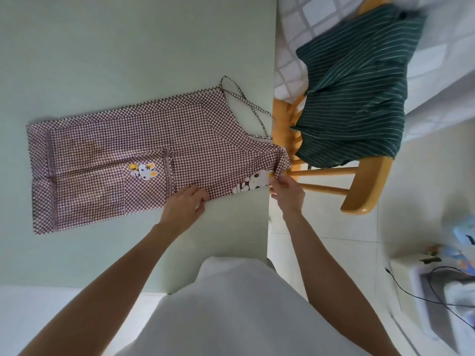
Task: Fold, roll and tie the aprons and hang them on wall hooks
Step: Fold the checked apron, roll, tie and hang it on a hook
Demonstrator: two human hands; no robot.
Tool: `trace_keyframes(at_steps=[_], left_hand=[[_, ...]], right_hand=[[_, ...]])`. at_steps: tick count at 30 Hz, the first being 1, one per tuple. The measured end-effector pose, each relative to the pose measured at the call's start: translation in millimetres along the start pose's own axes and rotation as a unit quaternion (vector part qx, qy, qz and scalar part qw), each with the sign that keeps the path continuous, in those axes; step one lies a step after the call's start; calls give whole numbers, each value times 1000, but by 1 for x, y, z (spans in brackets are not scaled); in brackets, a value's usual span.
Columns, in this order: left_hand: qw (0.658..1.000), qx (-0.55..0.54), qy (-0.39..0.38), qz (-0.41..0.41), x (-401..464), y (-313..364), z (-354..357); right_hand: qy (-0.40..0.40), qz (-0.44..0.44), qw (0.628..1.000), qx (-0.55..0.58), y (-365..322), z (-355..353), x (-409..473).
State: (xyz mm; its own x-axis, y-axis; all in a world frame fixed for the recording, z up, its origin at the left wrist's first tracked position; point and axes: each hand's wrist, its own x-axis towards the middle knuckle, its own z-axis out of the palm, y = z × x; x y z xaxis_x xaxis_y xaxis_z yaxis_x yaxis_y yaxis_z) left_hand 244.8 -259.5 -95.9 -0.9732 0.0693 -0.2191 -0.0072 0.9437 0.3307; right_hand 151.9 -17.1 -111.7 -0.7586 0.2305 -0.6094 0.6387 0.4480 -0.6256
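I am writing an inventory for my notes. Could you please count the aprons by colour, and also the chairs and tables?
Checked purple-and-white apron, flat on the table, gripped by left hand and right hand: 1
Green striped apron, on the chair: 1
Wooden chair: 1
Pale green table: 1
Total: 4
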Motion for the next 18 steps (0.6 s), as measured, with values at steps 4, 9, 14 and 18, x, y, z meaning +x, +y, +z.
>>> trace_keyframes(at_steps=[4, 9, 14, 18], left_hand=[[1000, -12, -7, -8, -2, -2, 1], [1000, -18, -13, -15, 1, -6, 2], [1000, -24, 7, -13, 0, -5, 3], [998, -62, 11, 13, -2, -8, 4]], right_hand=[[20, 11, 991, 130, -15, -18, 3], [36, -83, 988, 126, -53, -65, 7], [140, -316, 848, -401, -64, -82, 21], [108, -314, 860, -386, -60, -72, 8]])
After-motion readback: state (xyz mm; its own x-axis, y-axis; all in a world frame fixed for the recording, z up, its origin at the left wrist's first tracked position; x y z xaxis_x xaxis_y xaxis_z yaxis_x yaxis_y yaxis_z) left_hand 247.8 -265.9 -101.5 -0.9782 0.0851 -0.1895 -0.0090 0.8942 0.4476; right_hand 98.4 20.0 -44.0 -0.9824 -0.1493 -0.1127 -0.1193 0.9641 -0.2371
